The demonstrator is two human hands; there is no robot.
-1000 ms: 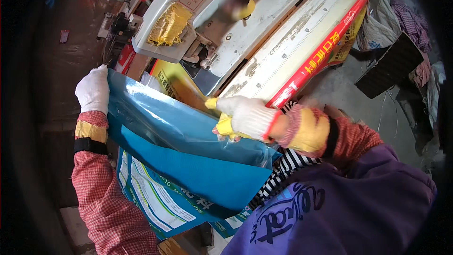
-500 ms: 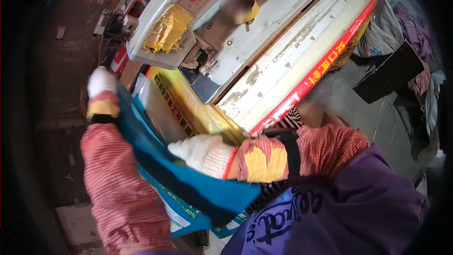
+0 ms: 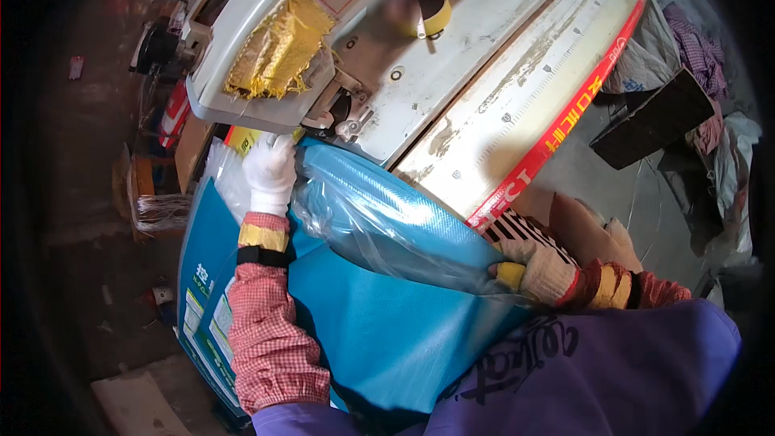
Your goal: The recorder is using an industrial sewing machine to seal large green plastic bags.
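My left hand (image 3: 271, 168), in a white knit glove, is closed on the upper edge of a blue woven bag (image 3: 375, 186), just below the head of a pale sewing machine (image 3: 230, 110). My right hand (image 3: 537, 273), in a worn glove with a yellow thumb, grips the bag's right corner near my waist. The bag's mouth gapes between my hands, and a clear plastic liner (image 3: 319, 214) shows inside it. The bag's upper edge lies against the machine's plate by the presser foot (image 3: 353, 123). My left fingertips are partly hidden under the machine head.
A yellow woven scrap (image 3: 278, 48) covers the machine head's front. On the machine bed lies a yellow tape roll (image 3: 434, 10). A white table edge with a red strip (image 3: 557, 125) runs along the right. Dark cardboard (image 3: 646, 121) and sacks sit beyond.
My left hand has moved right to the machine head, bringing the bag's edge along. My right hand has moved right to the bag's corner. The bag's mouth has spread open, showing the liner.
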